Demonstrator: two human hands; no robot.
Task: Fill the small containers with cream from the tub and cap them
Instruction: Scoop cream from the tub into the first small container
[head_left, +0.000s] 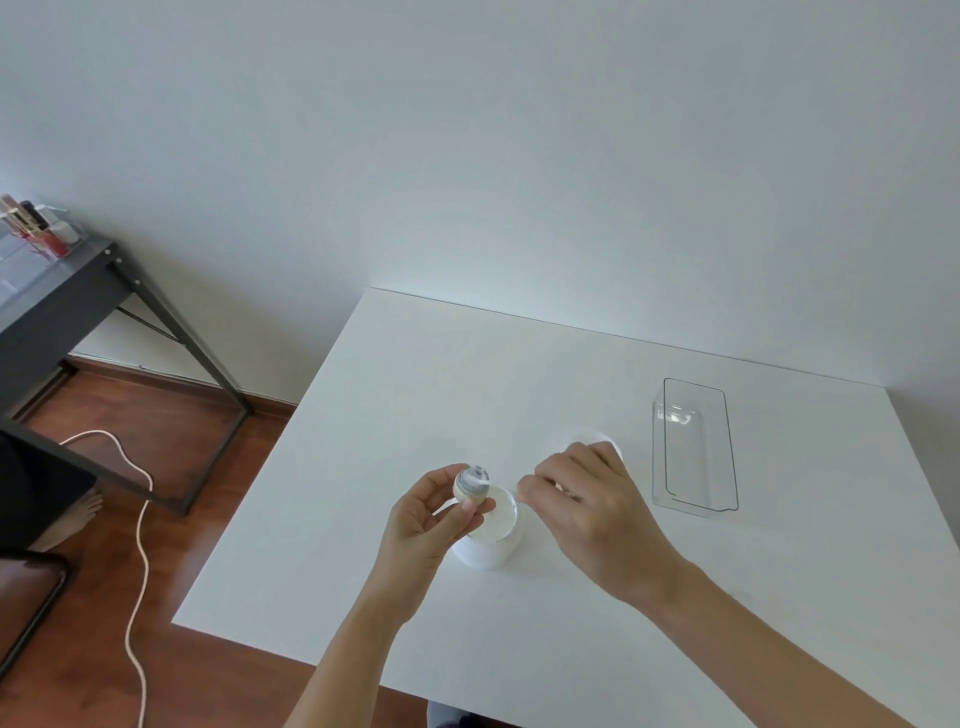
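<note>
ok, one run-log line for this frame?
phase: filling | left hand: holds small container over open tub | right hand: pinches thin applicator, tip at container | clear tray: right, untouched

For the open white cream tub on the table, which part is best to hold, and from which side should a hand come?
Probably the tub's round side wall, low down and from the near side. It stands upright with its mouth open, and the left hand holds a small container over the rim, so the top is occupied.
</note>
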